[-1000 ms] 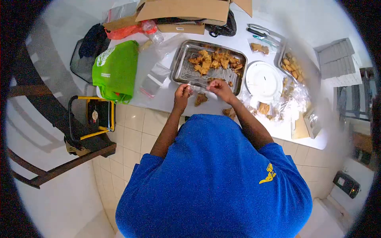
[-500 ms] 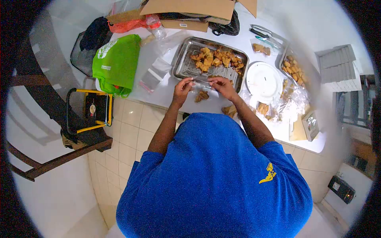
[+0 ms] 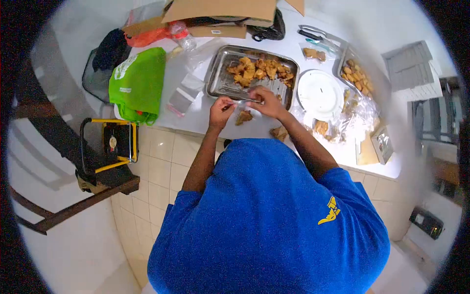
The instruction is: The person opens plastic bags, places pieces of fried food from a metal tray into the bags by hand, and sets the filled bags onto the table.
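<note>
My left hand pinches one top corner of a small clear plastic bag at the table's near side. Opposite it, my right hand has its fingers closed at the bag's other upper side. A brown fried piece shows in the lower part of the bag. Just beyond my hands lies a metal tray with several golden-brown fried pieces toward its far side. Right of my right hand, another bagged brown piece rests near the table edge.
A white plate lies right of the tray, beside filled clear bags and a second tray of cubes. Flat empty bags and a green bag are at left. Knives and a cardboard box stand behind.
My right hand has shifted and turned over the bag's top edge, its fingers now more raised. My left hand still grips its corner. The whole view has shifted slightly.
</note>
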Action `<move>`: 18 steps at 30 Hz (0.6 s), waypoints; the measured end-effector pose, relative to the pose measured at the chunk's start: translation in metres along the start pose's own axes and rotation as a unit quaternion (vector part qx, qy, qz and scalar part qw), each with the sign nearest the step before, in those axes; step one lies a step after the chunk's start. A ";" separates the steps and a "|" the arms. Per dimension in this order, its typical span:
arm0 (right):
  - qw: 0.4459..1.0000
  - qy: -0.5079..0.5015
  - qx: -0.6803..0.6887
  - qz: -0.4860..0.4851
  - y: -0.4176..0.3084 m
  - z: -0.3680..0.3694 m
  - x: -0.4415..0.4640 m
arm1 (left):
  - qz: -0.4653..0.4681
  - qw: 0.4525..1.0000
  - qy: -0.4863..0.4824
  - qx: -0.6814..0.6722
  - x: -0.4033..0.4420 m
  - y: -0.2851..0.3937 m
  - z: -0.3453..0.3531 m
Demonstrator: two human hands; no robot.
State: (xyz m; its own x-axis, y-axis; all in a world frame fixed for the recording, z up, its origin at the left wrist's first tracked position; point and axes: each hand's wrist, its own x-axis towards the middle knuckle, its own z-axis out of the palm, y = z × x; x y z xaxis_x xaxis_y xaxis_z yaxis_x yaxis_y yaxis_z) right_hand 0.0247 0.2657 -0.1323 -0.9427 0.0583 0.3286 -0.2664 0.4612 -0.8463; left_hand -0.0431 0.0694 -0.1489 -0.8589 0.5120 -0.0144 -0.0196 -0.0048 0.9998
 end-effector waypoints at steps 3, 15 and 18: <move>0.987 -0.148 -0.067 0.018 0.003 -0.001 0.005 | -0.003 1.000 -0.010 0.011 -0.004 0.002 0.001; 0.969 -0.060 -0.207 0.118 0.028 -0.178 0.032 | 0.051 0.905 0.259 0.333 -0.022 -0.061 -0.096; 0.975 -0.013 -0.165 0.149 0.031 -0.229 0.049 | -0.031 0.775 0.427 0.464 -0.030 -0.081 -0.138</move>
State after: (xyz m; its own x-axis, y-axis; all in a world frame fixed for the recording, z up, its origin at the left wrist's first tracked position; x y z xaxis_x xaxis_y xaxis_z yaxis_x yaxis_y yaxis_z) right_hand 0.0166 0.4856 -0.0468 -0.9742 0.2128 0.0749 0.0949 0.6880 -0.7195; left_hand -0.0864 -0.0639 -0.2319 -0.9044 -0.2711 0.3294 -0.0380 0.8203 0.5706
